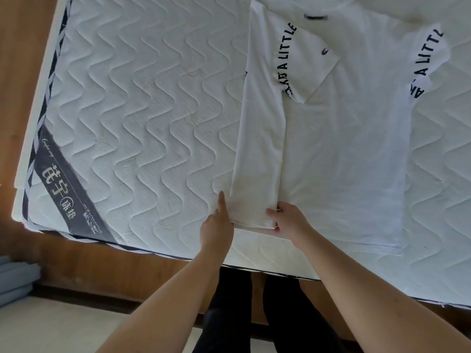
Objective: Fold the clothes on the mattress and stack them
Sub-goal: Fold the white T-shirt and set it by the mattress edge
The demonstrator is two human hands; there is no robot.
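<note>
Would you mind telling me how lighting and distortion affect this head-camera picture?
Head view: bright light washes out the mattress and white T-shirt, hiding fabric detail; wide-angle distortion bows the mattress edge; the floor below is dim; both hands stay reasonably sharp.

The T-shirt (344,149) is white, with black curved lettering on both sleeves, a black neck label and a small red logo on one sleeve. The mattress (142,98) is white with a wavy quilted pattern, a grey corner band (68,189) bearing white characters, and black-and-white striped edging. The bed frame (23,72) is brown wood.
</note>
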